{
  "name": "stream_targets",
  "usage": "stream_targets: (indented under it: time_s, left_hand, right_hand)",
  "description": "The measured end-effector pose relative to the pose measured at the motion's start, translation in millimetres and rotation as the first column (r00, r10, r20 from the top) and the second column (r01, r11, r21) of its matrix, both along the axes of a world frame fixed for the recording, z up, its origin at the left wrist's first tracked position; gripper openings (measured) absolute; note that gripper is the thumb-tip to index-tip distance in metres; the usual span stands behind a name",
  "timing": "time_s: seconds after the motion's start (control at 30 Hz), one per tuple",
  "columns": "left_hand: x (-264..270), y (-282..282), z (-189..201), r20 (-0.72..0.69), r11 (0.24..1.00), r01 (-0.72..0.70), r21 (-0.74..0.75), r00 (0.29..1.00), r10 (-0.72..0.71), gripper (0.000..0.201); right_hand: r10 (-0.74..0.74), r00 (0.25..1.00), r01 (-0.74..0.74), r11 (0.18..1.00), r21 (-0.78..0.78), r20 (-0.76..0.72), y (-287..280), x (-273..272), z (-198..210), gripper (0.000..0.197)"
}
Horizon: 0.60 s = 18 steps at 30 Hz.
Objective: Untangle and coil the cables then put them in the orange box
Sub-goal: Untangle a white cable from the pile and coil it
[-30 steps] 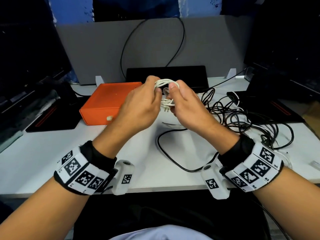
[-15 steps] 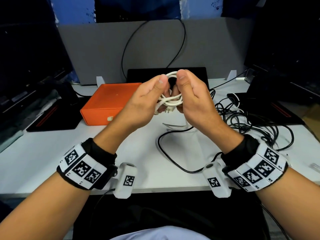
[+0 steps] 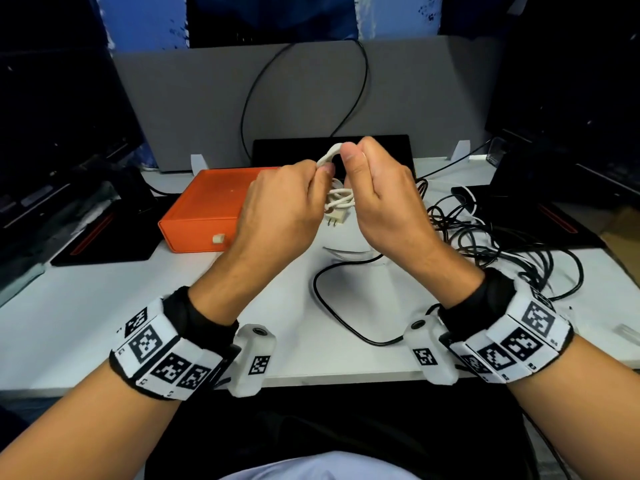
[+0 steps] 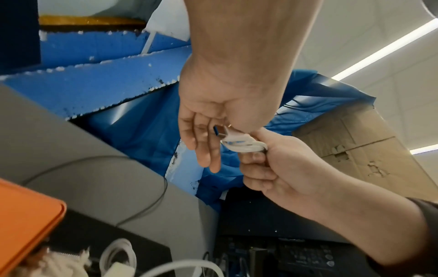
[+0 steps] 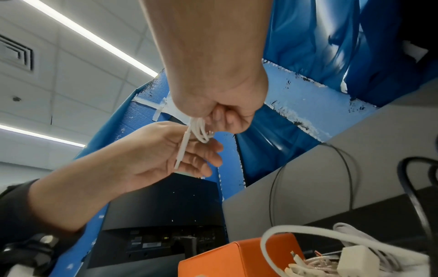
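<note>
I hold a coiled white cable above the table between both hands. My left hand pinches a loop of it that arches over to my right hand, and a two-pin plug hangs below. In the left wrist view my right hand grips the coil beside a metal USB connector, which lies against my left hand. In the right wrist view a thin white cable end crosses my left hand's palm. The orange box sits closed on the left.
A tangle of black cables lies on the white table at the right, with one strand looping toward me. More white cable and an adapter lie beside the box. A grey partition and dark monitors stand behind.
Both hands have risen a little with the white coil. A loop now arches between the thumbs, and the plug has come into view hanging under the hands.
</note>
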State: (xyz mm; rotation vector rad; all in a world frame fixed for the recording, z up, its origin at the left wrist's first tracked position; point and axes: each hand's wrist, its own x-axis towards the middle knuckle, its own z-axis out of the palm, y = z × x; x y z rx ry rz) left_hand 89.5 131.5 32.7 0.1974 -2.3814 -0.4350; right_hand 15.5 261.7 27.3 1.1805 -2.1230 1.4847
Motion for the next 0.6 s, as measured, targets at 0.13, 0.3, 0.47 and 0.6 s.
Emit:
stream_targets:
  time_s: [0.13,0.3,0.47,0.6]
  left_hand:
    - [-3.5,-3.5,-2.8,-0.150,0.948,0.219,0.231,0.971,-0.188,0.042]
    - [2.4,-7.6,6.5,-0.126,0.843,0.361,0.399,0.932,-0.340,0.041]
    - [5.6,-13.8,11.8,0.085,0.793,0.303,0.529,0.911,-0.405,0.037]
    - [4.3,-13.3,10.6,0.128,0.852,0.271,0.448,0.924,-0.361,0.054]
  right_hand:
    - [0.083,0.997,-0.082,0.993,-0.088,0.010,-0.8,0.6,3.1,0.037]
    - [0.099,0.992,-0.095,0.994,-0.058,0.072,2.5,-12.9,7.6,0.050]
    - [0.043,0.987,-0.050,0.998,0.045,0.157,5.2,-25.8,-0.3,0.045]
    - [0.096,0.965,-0.103,0.995,0.016,0.242,5.3,-29.5,0.5,0.043]
